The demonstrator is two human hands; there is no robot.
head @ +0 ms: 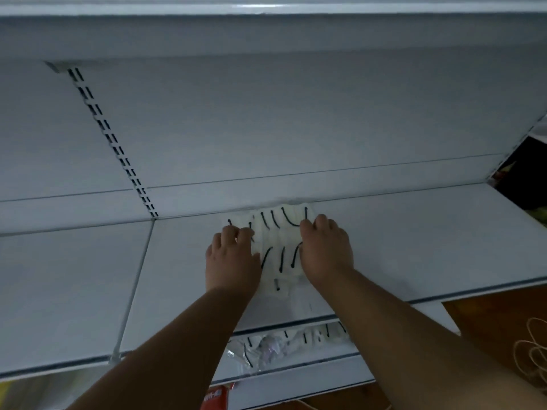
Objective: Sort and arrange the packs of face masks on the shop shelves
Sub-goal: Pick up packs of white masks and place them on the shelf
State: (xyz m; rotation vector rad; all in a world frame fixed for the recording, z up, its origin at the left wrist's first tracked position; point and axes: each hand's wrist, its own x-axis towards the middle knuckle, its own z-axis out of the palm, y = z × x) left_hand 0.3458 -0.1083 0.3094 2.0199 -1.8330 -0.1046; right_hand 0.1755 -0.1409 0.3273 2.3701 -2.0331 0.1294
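A clear pack of white face masks with black ear loops [279,247] lies flat on the white shelf [414,247], reaching back to the rear panel. My left hand [232,258] rests on the pack's left side with fingers curled over its edge. My right hand [325,250] presses on the right side, its fingertips bent on the plastic. On the shelf below, another pack of masks [284,343] shows partly under the shelf's front lip.
A slotted upright [115,143] runs down the white back panel at the left. An upper shelf [266,31] hangs overhead. At the right lie a brown floor and coiled cord [529,350]. A red packet [214,398] sits near the bottom edge.
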